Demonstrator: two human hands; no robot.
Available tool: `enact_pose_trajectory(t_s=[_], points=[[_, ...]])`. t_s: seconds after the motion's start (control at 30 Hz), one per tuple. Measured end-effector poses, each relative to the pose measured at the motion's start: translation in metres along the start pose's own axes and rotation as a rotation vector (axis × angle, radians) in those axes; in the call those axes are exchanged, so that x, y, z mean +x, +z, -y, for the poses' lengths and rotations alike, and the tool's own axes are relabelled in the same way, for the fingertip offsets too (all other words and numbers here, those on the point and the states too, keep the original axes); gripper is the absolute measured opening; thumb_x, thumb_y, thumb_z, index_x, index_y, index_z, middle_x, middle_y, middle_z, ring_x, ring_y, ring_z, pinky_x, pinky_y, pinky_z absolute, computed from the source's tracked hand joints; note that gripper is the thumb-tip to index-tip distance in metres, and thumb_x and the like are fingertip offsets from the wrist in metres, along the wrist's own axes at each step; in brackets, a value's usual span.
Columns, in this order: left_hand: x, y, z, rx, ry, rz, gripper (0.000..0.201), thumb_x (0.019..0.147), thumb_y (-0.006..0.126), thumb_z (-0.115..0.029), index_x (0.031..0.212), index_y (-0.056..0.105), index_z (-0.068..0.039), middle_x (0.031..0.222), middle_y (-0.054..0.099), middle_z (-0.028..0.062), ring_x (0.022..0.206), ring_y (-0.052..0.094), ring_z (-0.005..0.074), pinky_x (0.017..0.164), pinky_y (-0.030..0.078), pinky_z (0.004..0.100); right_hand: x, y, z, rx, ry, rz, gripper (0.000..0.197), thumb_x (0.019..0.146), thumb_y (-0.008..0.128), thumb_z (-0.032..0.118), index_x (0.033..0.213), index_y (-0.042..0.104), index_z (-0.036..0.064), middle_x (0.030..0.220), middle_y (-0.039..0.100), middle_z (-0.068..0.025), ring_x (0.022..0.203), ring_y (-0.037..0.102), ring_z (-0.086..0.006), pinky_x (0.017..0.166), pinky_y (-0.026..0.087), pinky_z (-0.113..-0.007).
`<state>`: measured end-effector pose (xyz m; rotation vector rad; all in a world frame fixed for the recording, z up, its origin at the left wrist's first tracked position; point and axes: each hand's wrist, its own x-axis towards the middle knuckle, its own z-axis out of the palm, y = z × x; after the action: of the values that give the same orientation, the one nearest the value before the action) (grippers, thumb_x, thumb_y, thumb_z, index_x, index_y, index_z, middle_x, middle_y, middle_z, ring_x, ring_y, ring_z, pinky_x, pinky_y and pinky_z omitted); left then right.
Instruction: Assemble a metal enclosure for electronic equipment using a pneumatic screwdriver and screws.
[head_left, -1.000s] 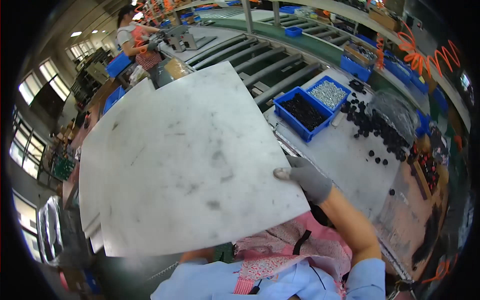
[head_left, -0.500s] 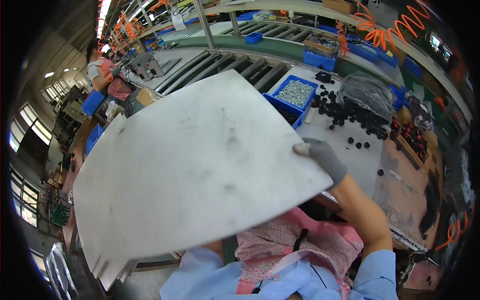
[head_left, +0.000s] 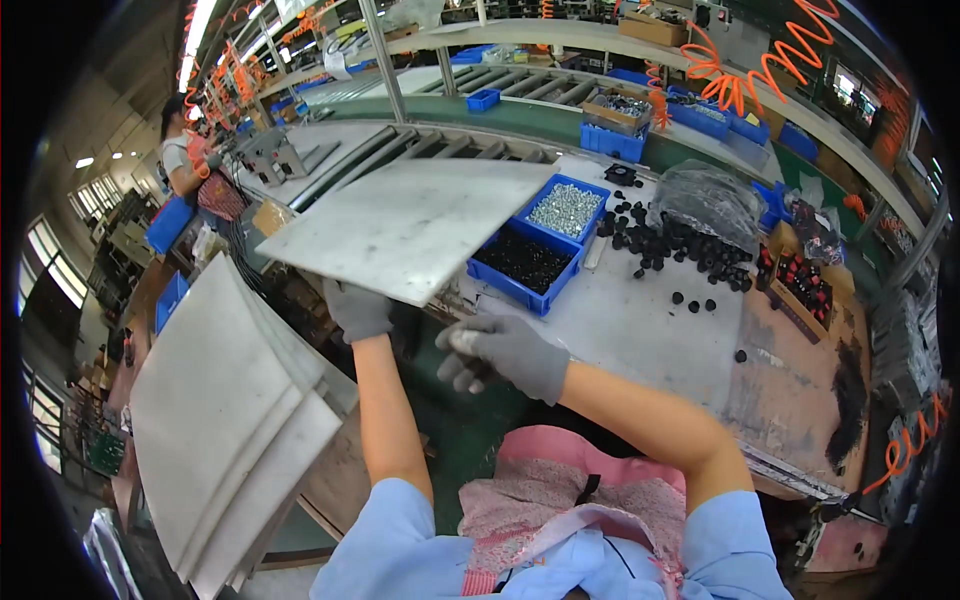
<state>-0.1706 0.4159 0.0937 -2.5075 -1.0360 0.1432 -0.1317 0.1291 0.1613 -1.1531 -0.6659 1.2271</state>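
A large pale grey flat panel (head_left: 410,225) lies almost level over the near left part of the workbench (head_left: 650,330), and its right corner overlaps a blue bin. My left hand (head_left: 355,308), in a grey glove, grips the panel's near edge from below. My right hand (head_left: 505,352), also gloved, hangs free just below and right of that edge. Its fingers are loosely curled and hold nothing. Both forearms are bare, with light blue sleeves and a pink apron below.
A stack of similar pale panels (head_left: 225,420) leans at my lower left. Blue bins hold black parts (head_left: 520,260) and silver screws (head_left: 565,208). Loose black round parts (head_left: 670,250) and a clear plastic bag (head_left: 710,200) lie beyond. Another person (head_left: 195,165) stands far left by the conveyor rollers (head_left: 420,150).
The panel has swung from upright in front of me down and forward to lie flat over the bench. My right hand has let go of its right edge; my left hand still holds it.
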Motion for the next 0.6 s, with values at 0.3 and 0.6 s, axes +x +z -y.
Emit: enact_pose_trajectory(t_s=[0.3, 0.6], points=[[0.02, 0.094, -0.056, -2.304, -0.445, -0.413, 0.067, 0.092, 0.052, -0.039, 0.145, 0.027, -0.007, 0.152, 0.023, 0.0137, 0.138, 0.027, 0.0287, 0.111, 0.022, 0.0396, -0.041, -0.083, -0.066, -0.234, -0.015, -0.399, 0.029, 0.092, 0.053, 0.02, 0.112, 0.058, -0.0002, 0.086, 0.067, -0.0098, 0.069, 0.063, -0.0137, 0.063, 0.051, -0.025], [0.028, 0.049, -0.104, -0.552, -0.072, -0.155, 0.059, 0.089, 0.05, -0.048, 0.141, 0.039, -0.022, 0.149, 0.031, 0.0118, 0.138, 0.027, 0.0293, 0.114, 0.016, 0.0439, -0.133, -0.153, -0.148, -0.704, -0.213, -1.058, 0.019, 0.088, 0.057, 0.012, 0.103, 0.061, 0.0025, 0.077, 0.066, -0.0073, 0.068, 0.063, -0.0135, 0.065, 0.051, -0.027]])
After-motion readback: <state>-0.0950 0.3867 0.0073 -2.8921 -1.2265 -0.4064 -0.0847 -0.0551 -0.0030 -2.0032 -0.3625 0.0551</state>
